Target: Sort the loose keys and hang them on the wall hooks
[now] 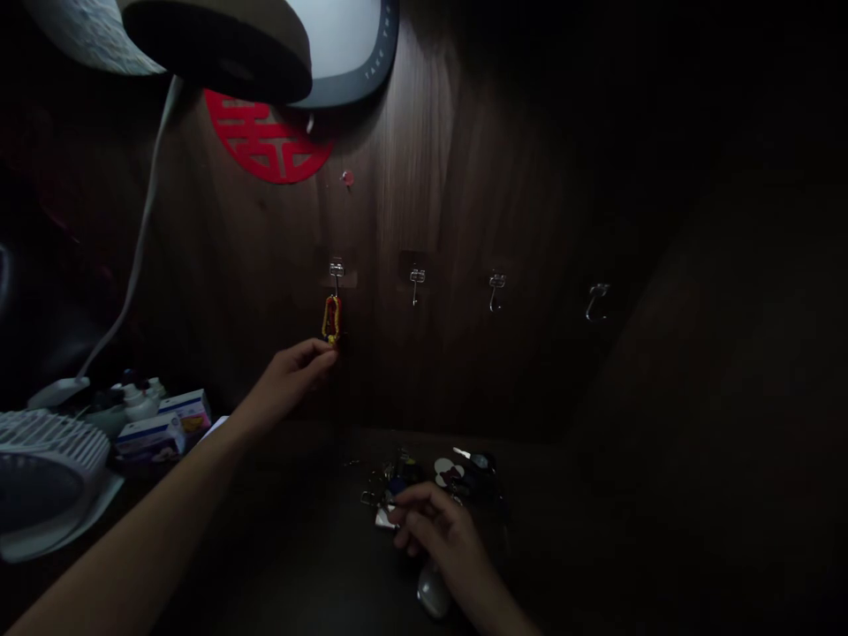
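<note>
A red and yellow braided cord loop (332, 316) hangs from the leftmost hook (336, 272) on the wooden panel. My left hand (298, 371) pinches its lower end between thumb and fingers; whatever hangs below is too dark to make out. Lower down, my right hand (443, 539) is over a small pile of keys and key rings (404, 473), fingers bent in and their tips at the pile. A small white piece (385, 518) lies by those fingertips. To their right are a white rounded charm (448, 472) and a dark key fob (480, 461).
More hooks (417, 278) line the panel to the right. A computer mouse (434, 590) lies under my right wrist. At left are a white ribbed device (53, 468), small boxes (152, 437) and a white cable (142, 230). A lamp head (218, 49) overhangs above.
</note>
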Available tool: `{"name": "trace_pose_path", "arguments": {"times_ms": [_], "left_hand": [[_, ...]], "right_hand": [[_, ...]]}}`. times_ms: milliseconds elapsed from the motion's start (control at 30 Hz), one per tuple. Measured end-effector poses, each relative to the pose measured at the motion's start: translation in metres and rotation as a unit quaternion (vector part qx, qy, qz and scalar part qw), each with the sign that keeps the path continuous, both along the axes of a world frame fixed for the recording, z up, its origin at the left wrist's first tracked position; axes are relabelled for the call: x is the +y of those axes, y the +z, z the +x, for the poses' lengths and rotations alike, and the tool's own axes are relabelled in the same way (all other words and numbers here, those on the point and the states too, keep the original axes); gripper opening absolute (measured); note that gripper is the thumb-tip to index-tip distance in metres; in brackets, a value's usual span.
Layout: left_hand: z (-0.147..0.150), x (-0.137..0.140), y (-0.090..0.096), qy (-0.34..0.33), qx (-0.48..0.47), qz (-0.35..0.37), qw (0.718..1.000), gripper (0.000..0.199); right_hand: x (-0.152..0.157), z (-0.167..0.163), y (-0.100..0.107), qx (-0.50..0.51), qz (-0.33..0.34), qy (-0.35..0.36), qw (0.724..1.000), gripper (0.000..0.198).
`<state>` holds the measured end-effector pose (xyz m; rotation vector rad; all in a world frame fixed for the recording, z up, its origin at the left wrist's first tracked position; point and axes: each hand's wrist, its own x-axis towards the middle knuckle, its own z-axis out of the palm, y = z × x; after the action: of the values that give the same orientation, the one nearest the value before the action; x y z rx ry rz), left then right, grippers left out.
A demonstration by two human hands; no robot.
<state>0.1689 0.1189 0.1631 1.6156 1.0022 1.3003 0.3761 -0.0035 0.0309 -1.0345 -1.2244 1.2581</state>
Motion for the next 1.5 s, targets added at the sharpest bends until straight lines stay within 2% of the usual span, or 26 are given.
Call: {"name": "trace_pose_path", "arguments": {"times_ms": [233,367,500,700,1033,1200,1333,1500], "left_hand": [[0.004,0.016,0.041,0.001,-0.033,0.048,0.998,0.024],[0.007,0.032,0.059,0.045,-0.011,0.098,0.994,0.020],[0.009,0.049,0.066,0.103,-0.015,0.123,0.987,0.012],[0.006,0.059,0.057,0.125,-0.018,0.122,0.984,0.010],[0.004,0.048,0.020,0.105,-0.041,0.095,0.989,0.023],[0.004,0.045,0.004,0.155,-0.066,0.124,0.978,0.027],[0.004,0.041,0.005,0.203,-0.071,0.178,0.960,0.026],[0.015,0.042,0.020,0.175,-0.052,0.214,0.960,0.023]], "right_hand": [[-0.002,0.000,0.004,-0.020,0.003,0.016,1.000,0.030],[-0.004,-0.001,0.006,-0.026,0.003,0.014,1.000,0.030],[-0.006,-0.001,0.009,-0.032,-0.002,0.005,0.999,0.029],[-0.006,-0.001,0.009,-0.038,0.011,0.008,0.999,0.030],[-0.006,-0.003,0.007,-0.049,0.004,0.009,0.999,0.028],[-0.007,-0.002,0.011,-0.059,-0.001,0.004,0.998,0.027],[-0.006,-0.003,0.010,-0.057,0.000,0.005,0.998,0.025],[-0.005,-0.004,0.011,-0.056,-0.005,0.007,0.998,0.024]]}}
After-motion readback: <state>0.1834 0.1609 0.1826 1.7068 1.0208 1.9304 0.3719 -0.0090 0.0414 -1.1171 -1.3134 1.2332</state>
